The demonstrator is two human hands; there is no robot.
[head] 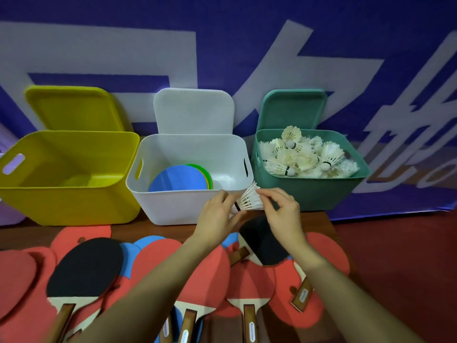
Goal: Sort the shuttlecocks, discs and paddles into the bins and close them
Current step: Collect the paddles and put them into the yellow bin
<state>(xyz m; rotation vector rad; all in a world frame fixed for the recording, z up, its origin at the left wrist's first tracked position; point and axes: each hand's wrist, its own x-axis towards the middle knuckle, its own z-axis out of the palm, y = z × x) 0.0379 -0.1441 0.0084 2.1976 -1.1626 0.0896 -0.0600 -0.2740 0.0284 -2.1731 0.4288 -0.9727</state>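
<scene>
In front of the white bin (173, 206), a shuttlecock (250, 199) is pinched between left hand (218, 214) and right hand (282, 211); its axis is tilted, feathers toward one o'clock, cork toward seven.

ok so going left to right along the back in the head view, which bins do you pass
yellow bin, nothing visible inside → white bin holding coloured discs → green bin full of shuttlecocks. Each bin's lid leans behind it.
</scene>
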